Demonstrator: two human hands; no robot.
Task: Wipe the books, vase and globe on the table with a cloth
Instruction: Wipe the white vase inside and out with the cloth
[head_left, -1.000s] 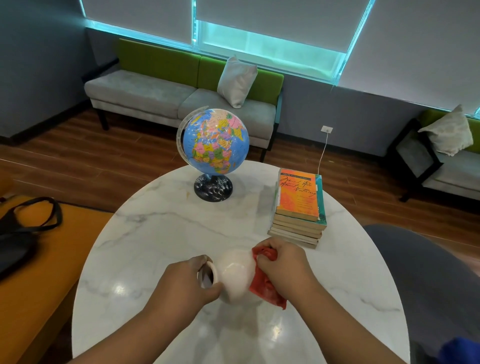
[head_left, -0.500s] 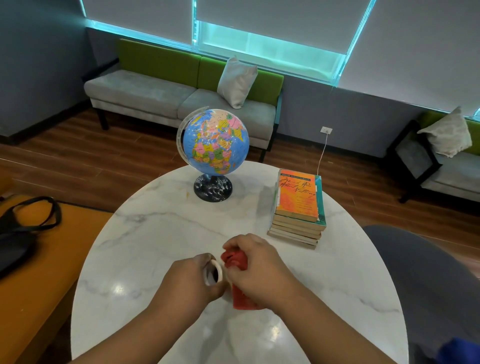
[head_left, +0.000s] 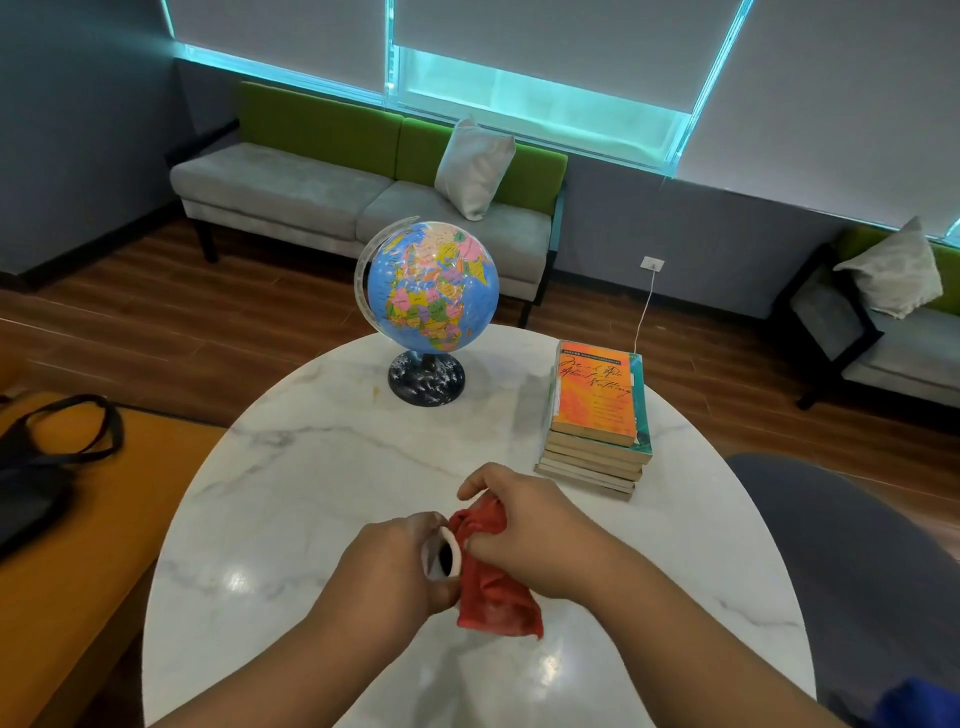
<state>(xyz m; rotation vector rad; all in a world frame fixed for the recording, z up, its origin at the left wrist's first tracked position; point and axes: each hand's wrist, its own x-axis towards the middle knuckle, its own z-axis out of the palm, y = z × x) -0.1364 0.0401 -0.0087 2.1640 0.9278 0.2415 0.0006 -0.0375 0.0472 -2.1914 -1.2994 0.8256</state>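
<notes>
Your left hand (head_left: 387, 564) is curled around the neck end of the white vase (head_left: 448, 557), fingers closed on it, so that only the round rim and its dark opening show between your two hands. The vase lies tipped on its side, mouth turned up toward you and a little to the left, held at the near middle of the round white marble table (head_left: 322, 467). Whether its body touches the tabletop you cannot tell, since the red cloth (head_left: 493, 592) covers it.

Your right hand (head_left: 524, 530) grips that cloth, fingers bent and pressing it over the vase's body just right of the rim. The cloth is crumpled, bunched up under your fingers near the rim, and hangs down in a loose flap toward the near side, over the glossy tabletop.

On the far side of the table stands the globe (head_left: 431, 286), upright on a dark speckled round base, its blue sphere patched with pink, yellow, green and orange countries and held in a pale curved arm. To the right of it, and far right of your hands, sits the stack of books (head_left: 597, 405), several paperbacks with yellowed page edges, the top one bright orange with dark script lettering, resting on a teal-edged one. Globe and books are well apart from your hands.
</notes>
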